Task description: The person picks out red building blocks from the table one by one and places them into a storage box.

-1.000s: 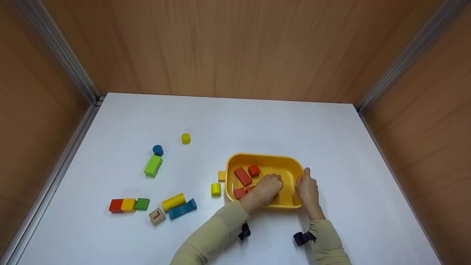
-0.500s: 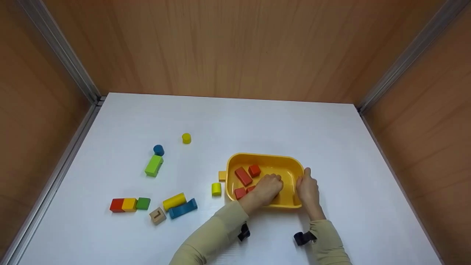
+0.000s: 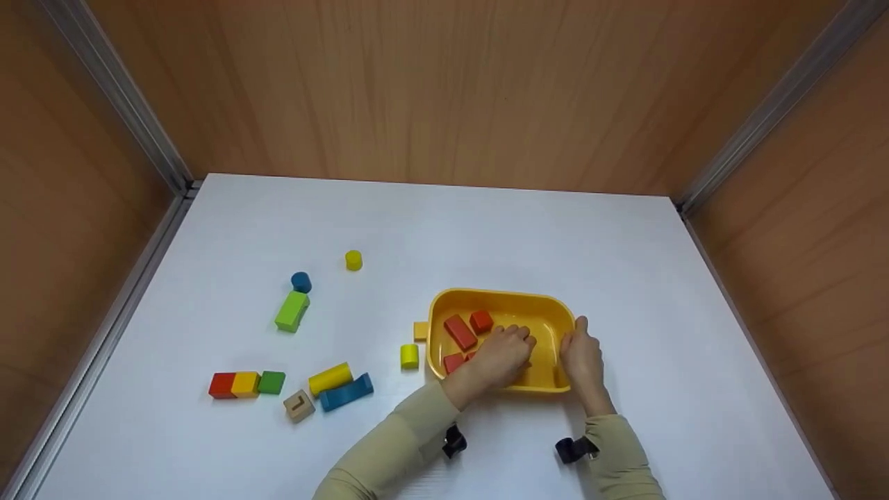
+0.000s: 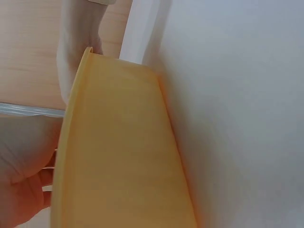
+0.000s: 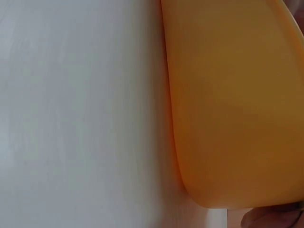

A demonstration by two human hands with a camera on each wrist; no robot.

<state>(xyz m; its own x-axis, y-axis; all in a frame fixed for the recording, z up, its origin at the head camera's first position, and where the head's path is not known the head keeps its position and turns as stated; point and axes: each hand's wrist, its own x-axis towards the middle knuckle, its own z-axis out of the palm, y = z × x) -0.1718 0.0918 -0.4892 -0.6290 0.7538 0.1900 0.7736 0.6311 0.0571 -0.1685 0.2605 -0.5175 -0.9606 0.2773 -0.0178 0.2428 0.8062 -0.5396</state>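
Note:
A yellow bin (image 3: 549, 326) sits on the white table with several red blocks (image 3: 460, 332) at its left end. My left hand (image 3: 496, 355) reaches over its front wall, with the fingers loosely bent low inside. A small reddish edge shows beside that hand; the rest of the piece is hidden. In the left wrist view the bin's wall (image 4: 114, 142) covers part of the left hand (image 4: 26, 166), and no block shows in its fingers. My right hand (image 3: 582, 357) grips the bin's right end, thumb at the rim. The right wrist view shows mostly the bin's outer wall (image 5: 237, 104).
Left of the bin lie a yellow cylinder (image 3: 409, 356), a longer yellow cylinder (image 3: 330, 378), a blue curved block (image 3: 346, 393) and a wooden cube (image 3: 298, 406). Red, orange and green cubes (image 3: 271, 382) form a row. Farther back are a light green block (image 3: 292, 311) and small cylinders (image 3: 353, 260).
The fingers of my left hand have loosened from a tighter curl, and its wrist has shifted slightly left. My right hand and the bin have stayed put.

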